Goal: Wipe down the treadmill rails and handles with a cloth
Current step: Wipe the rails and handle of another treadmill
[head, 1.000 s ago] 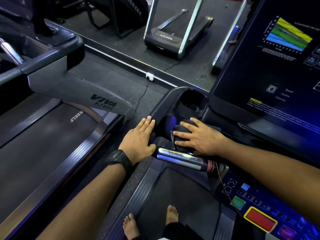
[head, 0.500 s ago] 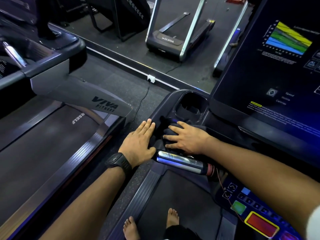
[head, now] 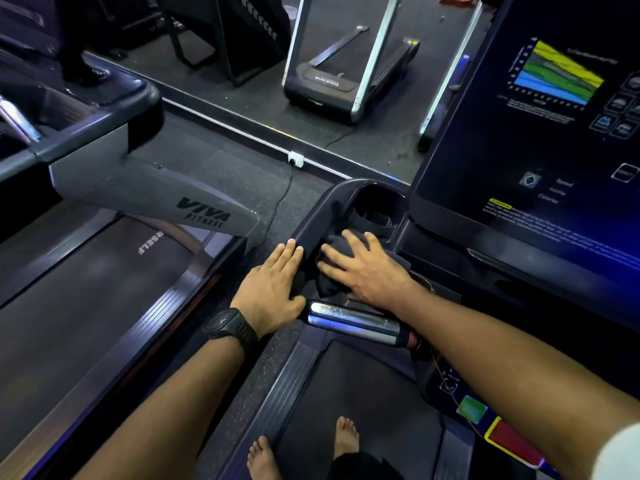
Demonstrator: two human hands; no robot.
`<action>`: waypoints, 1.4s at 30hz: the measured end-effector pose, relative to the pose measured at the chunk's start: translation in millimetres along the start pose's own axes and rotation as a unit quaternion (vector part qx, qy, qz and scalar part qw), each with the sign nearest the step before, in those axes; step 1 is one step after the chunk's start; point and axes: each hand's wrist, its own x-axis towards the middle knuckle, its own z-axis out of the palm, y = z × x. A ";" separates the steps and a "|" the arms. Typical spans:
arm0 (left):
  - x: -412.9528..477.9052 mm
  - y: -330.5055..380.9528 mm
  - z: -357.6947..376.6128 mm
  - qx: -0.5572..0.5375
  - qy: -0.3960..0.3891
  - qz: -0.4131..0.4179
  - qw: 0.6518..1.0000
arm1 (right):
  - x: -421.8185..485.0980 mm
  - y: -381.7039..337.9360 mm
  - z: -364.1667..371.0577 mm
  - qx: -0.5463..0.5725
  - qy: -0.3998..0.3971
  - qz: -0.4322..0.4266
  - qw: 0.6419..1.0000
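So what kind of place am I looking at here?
Most likely a gym. The person stands at a treadmill's console screen, a neighbouring treadmill marked Viva Fitness sits alongside, and a third treadmill shows farther off.

The dark cloth is soft, crumpled fabric. The handle grip is polished, mirror-bright metal. The side rail is smooth, semi-gloss black plastic. The treadmill belt looks matt and rubbery; the floor is rough, speckled rubber.
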 end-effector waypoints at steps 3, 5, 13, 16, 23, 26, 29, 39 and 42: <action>-0.1 0.5 -1.2 -0.003 -0.003 0.000 1.000 | -13.9 2.9 7.3 0.026 0.007 0.091 0.995; -1.1 1.4 -2.1 -0.004 -0.005 -0.002 1.000 | -15.7 2.6 5.1 0.032 0.016 0.095 0.995; -11.4 -1.8 -2.8 -0.023 -0.003 0.010 1.000 | -8.3 -6.5 -1.6 0.030 0.112 -0.049 0.992; -15.8 -4.1 -1.8 -0.025 -0.001 0.016 1.000 | 4.4 3.6 5.5 -0.032 0.187 -0.144 0.971; -17.1 -5.9 -1.2 -0.023 0.000 0.012 1.000 | 6.4 2.3 4.1 -0.038 0.067 -0.062 0.995; -18.0 -5.7 -1.8 -0.022 -0.001 0.011 1.000 | -5.9 -5.7 -1.6 -0.028 0.025 -0.012 0.999; -18.1 -4.9 -2.1 -0.025 -0.005 0.010 1.000 | -13.5 -4.6 -11.5 -0.016 0.003 0.012 1.000; -24.3 -9.2 -1.2 -0.030 -0.011 0.015 0.999 | -11.4 -41.5 -97.5 0.312 -0.037 0.336 0.888; -28.4 -10.9 -1.6 -0.044 -0.007 0.020 0.999 | -10.7 -81.7 -104.8 0.362 -0.057 0.356 0.860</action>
